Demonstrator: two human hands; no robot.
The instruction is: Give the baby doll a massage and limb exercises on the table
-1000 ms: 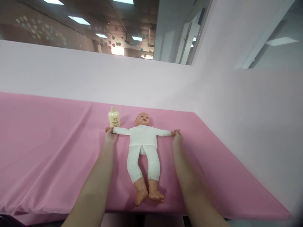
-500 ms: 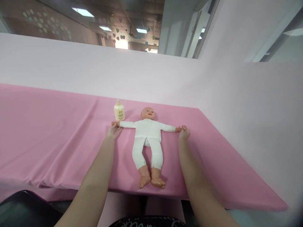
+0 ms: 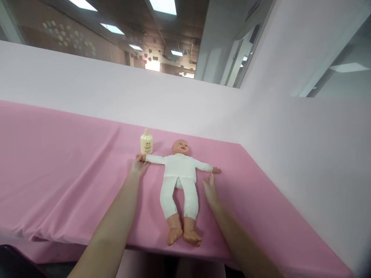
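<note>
A baby doll [image 3: 180, 166] in a white suit lies on its back, arms spread sideways and feet towards me. My left hand [image 3: 139, 166] is closed round the doll's hand on the left side, just below a cream pump bottle [image 3: 146, 143]. Below the doll's other forearm is my right hand [image 3: 210, 187], its fingers apart and nothing held in them. One fingertip reaches the edge of the white sleeve; whether it touches, I cannot tell.
A pink cloth [image 3: 72, 162] covers the table under the doll, with folds on the left. White walls [image 3: 116, 92] rise behind and to the right, with windows above. A dark chair-like shape [image 3: 17, 264] stands at the lower left.
My right hand has let go of the doll's hand on the right and moved inward, towards me. My left hand keeps its hold. The view has tilted up slightly.
</note>
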